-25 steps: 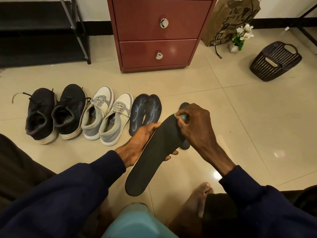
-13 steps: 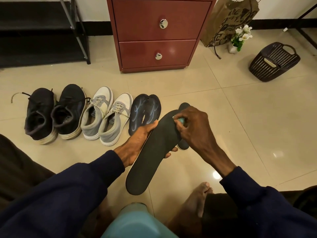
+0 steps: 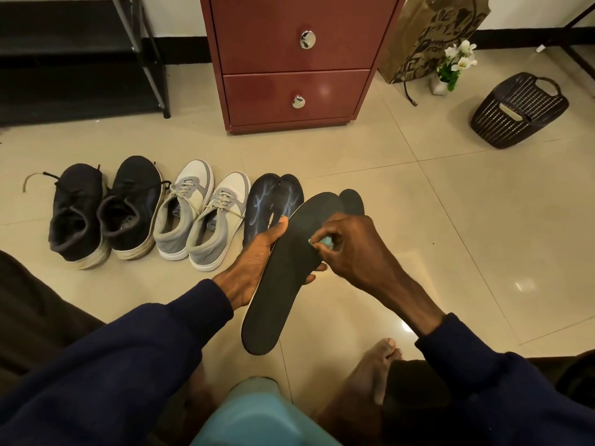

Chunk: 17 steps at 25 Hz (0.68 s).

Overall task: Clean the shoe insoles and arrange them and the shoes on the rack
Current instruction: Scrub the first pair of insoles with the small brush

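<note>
Writing: black print covers the brown paper bag (image 3: 431, 37), but no word can be read; marks inside the grey and white shoes (image 3: 203, 217) are too small to make out
Insole: one flat, plain black insole (image 3: 289, 275), matt, with rounded ends
Direction: its long axis runs from the near end, low and central, up and slightly right to the broader far end
Place: held above the tiled floor (image 3: 467, 236), in front of the row of shoes
Left hand: the left hand (image 3: 254, 262) cradles the insole from below; thumb along the left edge, fingertips curling over the right edge
Right hand: the right hand (image 3: 351, 249) has curled fingers pinching a small teal wad (image 3: 325, 242) against the insole's surface
Nearby: a second insole (image 3: 352, 201) lies on the floor behind; black shoes (image 3: 106, 210) stand far left; the rack (image 3: 80, 59) is at top left
</note>
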Each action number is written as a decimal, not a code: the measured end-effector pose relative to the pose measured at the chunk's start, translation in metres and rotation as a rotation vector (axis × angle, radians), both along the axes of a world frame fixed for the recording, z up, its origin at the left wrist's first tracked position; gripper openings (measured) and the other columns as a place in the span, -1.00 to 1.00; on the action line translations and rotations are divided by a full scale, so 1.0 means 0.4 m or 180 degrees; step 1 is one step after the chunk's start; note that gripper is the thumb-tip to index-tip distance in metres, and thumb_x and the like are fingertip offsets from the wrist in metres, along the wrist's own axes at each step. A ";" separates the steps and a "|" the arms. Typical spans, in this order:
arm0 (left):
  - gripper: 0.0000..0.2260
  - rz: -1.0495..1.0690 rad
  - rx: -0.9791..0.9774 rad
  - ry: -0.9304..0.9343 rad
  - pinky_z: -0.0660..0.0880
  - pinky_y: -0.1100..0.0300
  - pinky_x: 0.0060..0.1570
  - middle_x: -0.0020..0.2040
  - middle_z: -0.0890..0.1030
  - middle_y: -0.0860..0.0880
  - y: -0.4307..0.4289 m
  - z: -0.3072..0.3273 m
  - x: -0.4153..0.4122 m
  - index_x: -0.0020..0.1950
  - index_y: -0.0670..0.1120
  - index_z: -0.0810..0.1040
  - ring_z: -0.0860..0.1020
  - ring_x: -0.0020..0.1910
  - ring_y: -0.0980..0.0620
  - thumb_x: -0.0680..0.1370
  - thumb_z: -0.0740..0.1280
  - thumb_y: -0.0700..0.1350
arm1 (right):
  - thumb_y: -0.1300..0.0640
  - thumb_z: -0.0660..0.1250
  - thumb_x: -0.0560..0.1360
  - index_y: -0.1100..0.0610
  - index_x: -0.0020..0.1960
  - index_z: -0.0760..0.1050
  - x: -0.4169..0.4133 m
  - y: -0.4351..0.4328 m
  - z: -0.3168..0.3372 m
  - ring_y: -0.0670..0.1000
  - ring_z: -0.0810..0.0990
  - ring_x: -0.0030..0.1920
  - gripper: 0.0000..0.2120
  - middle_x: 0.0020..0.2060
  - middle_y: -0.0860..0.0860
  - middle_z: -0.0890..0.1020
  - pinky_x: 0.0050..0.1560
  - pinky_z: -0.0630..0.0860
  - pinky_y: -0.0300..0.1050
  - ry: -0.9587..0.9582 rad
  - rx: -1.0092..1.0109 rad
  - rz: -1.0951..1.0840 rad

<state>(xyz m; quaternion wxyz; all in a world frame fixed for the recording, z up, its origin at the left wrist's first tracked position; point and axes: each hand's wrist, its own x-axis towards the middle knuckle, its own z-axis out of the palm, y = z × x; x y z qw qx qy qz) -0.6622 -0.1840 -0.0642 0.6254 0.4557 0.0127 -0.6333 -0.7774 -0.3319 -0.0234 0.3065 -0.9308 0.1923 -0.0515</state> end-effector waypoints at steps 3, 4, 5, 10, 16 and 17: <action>-0.40 -0.0091 -0.0134 0.0008 0.51 -0.19 0.25 0.32 0.58 -0.36 -0.004 0.001 0.000 0.46 -0.19 0.48 0.55 0.28 -0.37 0.68 0.14 0.26 | 0.24 0.50 0.45 0.16 -0.05 0.71 0.004 -0.049 0.007 -0.03 0.62 -0.20 -0.92 -0.13 0.05 0.68 -0.20 0.43 -0.39 -0.0210 -0.0329 -0.0607; -0.40 -0.0082 -0.0149 0.0015 0.49 -0.19 0.27 0.33 0.56 -0.36 -0.004 0.000 0.000 0.46 -0.20 0.48 0.50 0.33 -0.39 0.68 0.13 0.26 | 0.24 0.49 0.45 0.17 -0.04 0.71 0.002 -0.062 0.007 0.01 0.64 -0.16 -0.91 -0.11 0.07 0.69 -0.16 0.43 -0.34 -0.0252 -0.0421 -0.0824; -0.40 -0.0070 -0.0148 0.0026 0.48 -0.18 0.27 0.34 0.56 -0.36 -0.004 0.000 0.000 0.45 -0.20 0.49 0.49 0.34 -0.40 0.68 0.13 0.26 | 0.23 0.49 0.46 0.17 -0.03 0.71 -0.001 -0.060 0.008 0.03 0.64 -0.14 -0.91 -0.10 0.08 0.69 -0.15 0.41 -0.34 -0.0248 -0.0470 -0.0903; -0.46 0.0067 -0.0054 -0.0049 0.55 -0.20 0.19 0.27 0.63 -0.31 0.004 0.001 -0.002 0.41 -0.16 0.54 0.65 0.13 -0.27 0.68 0.16 0.24 | 0.21 0.49 0.47 0.16 -0.02 0.69 0.007 0.015 0.006 -0.14 0.55 -0.28 -0.91 -0.13 0.02 0.65 -0.28 0.39 -0.58 0.0107 -0.0071 -0.0096; -0.42 -0.0064 -0.0173 0.0051 0.50 -0.16 0.25 0.32 0.58 -0.36 0.000 0.012 -0.005 0.42 -0.20 0.52 0.52 0.30 -0.37 0.68 0.15 0.25 | 0.24 0.47 0.46 0.17 -0.02 0.69 0.002 -0.044 0.013 0.04 0.64 -0.11 -0.90 -0.07 0.08 0.67 -0.11 0.43 -0.33 -0.0162 -0.0527 -0.0921; -0.43 -0.0043 -0.0162 0.0073 0.52 -0.15 0.22 0.30 0.59 -0.36 -0.001 0.014 -0.004 0.41 -0.20 0.53 0.55 0.26 -0.36 0.68 0.16 0.24 | 0.24 0.49 0.46 0.17 -0.03 0.69 0.001 -0.028 0.013 0.01 0.64 -0.14 -0.90 -0.08 0.06 0.67 -0.15 0.44 -0.38 -0.0133 -0.0384 -0.0663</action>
